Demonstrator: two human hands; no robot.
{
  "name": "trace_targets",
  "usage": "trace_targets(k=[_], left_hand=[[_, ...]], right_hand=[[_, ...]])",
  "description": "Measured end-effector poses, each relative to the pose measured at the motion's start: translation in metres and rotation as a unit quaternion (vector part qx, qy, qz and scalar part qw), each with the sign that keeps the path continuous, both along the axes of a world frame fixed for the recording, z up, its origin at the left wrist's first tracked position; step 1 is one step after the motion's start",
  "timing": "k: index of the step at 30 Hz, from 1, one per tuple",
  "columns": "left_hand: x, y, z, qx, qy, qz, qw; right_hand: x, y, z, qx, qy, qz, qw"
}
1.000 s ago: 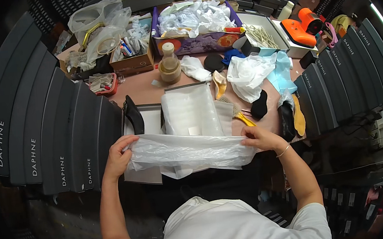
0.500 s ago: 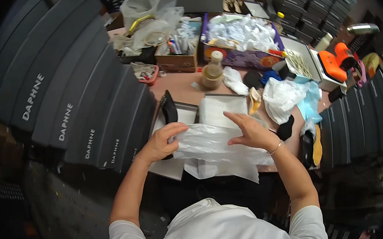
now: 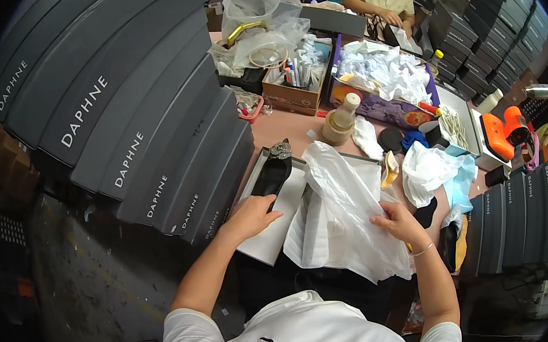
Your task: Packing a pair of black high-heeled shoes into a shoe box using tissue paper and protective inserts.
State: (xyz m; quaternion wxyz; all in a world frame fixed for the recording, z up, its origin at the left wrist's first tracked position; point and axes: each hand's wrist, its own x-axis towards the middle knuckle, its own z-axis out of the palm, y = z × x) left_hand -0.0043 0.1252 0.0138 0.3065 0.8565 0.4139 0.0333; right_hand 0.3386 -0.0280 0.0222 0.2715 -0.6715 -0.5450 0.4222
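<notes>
A black shoe (image 3: 270,176) with a sparkling ornament at its far end lies in a shallow grey box part (image 3: 261,248) with a pale inside. My left hand (image 3: 250,223) is closed at the shoe's near end, its fingertips partly hidden against it. To the right, my right hand (image 3: 400,223) pinches the edge of a crumpled sheet of white tissue paper (image 3: 350,213). The sheet spreads over a second open box part (image 3: 367,170), hiding most of it, and hangs past the table's front edge.
Stacked dark shoe boxes (image 3: 130,119) rise at the left, with more (image 3: 516,220) at the right. Behind stand a glue bottle (image 3: 340,122), a carton of pens (image 3: 293,96) and a purple box (image 3: 380,105) of crumpled paper. Across the table, a person (image 3: 380,2) works.
My left hand has left the tissue paper and gone to the black shoe. My right hand, open before, now grips the sheet, which is lifted and turned. The view has shifted left.
</notes>
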Motion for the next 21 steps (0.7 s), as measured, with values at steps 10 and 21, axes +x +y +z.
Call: trace_targets(k=[10, 21], left_hand=[[-0.007, 0.058, -0.12, -0.462, -0.325, 0.274, 0.778], [-0.034, -0.13, 0.037, -0.557, -0.231, -0.127, 0.787]], right_hand=[[-0.008, -0.014, 0.035, 0.05, -0.014, -0.05, 0.997], [-0.102, -0.055, 0.052, 0.244, -0.256, 0.081, 0.932]])
